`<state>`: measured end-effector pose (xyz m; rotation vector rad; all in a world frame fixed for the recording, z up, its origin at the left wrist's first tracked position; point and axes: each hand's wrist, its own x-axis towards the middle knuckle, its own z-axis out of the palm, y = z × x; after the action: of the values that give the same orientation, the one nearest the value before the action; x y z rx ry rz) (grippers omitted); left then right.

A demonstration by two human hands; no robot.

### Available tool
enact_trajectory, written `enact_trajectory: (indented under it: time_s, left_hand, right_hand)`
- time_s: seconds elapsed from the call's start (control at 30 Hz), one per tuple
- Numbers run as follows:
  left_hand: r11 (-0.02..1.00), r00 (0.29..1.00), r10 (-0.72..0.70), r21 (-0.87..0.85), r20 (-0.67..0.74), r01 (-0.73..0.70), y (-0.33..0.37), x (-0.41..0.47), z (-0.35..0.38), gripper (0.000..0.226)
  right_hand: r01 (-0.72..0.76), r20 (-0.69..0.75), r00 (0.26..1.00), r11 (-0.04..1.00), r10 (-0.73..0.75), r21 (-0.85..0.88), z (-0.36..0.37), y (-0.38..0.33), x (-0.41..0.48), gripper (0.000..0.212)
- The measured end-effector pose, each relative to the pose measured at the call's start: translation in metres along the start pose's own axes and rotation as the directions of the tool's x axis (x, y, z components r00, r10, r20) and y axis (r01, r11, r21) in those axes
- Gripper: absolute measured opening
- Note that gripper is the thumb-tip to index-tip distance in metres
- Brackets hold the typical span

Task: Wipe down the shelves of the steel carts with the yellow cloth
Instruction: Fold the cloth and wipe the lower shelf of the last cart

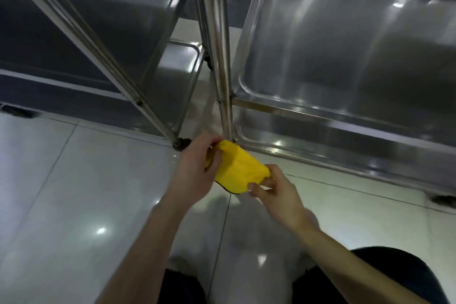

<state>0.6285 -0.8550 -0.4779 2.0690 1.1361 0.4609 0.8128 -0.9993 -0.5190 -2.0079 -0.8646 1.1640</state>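
The yellow cloth [236,168], folded and with a dark hem, is held in the air between both hands, just in front of the carts' near corners. My left hand [195,173] grips its left end, and my right hand [276,190] pinches its right end. Two steel carts stand side by side. The right cart's shelf [345,57] is a shiny tray with a lower shelf [320,140] beneath it. The left cart's shelf [118,12] is darker, with another shelf [180,61] under it.
Steel posts [219,44] of both carts meet in the middle, right behind the cloth. A caster [181,143] sits at the left cart's near corner, another [444,200] at far right. Glossy white floor tiles [74,192] spread in front. My dark-clothed knees [394,276] are at the bottom.
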Motion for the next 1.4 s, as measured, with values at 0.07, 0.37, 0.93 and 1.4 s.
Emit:
enact_trajectory:
  time_s: [0.07,0.37,0.93,1.4]
  left_hand:
    - [1.0,1.0,-0.022,0.0,0.017,0.022,0.035,-0.014,-0.035,0.025]
    - [0.974,0.976,-0.011,-0.222,-0.218,-0.039,0.252,-0.047,-0.259,0.033]
    - [0.984,0.995,-0.084,-0.164,-0.052,0.074,0.245,0.004,-0.488,0.044]
    - [0.999,0.995,-0.05,0.026,0.081,0.048,0.232,0.148,-0.533,0.06]
  right_hand:
    - [-0.025,-0.025,0.999,0.991,0.022,-0.133,-0.021,-0.037,-0.029,0.03]
    - [0.293,0.045,0.956,0.929,-0.29,-0.228,-0.158,-0.287,-0.171,0.055]
    - [0.156,-0.059,0.987,0.965,-0.147,0.212,-0.096,-0.502,-0.174,0.028]
    - [0.189,-0.332,0.922,0.98,-0.199,-0.061,-0.087,-0.586,-0.082,0.035]
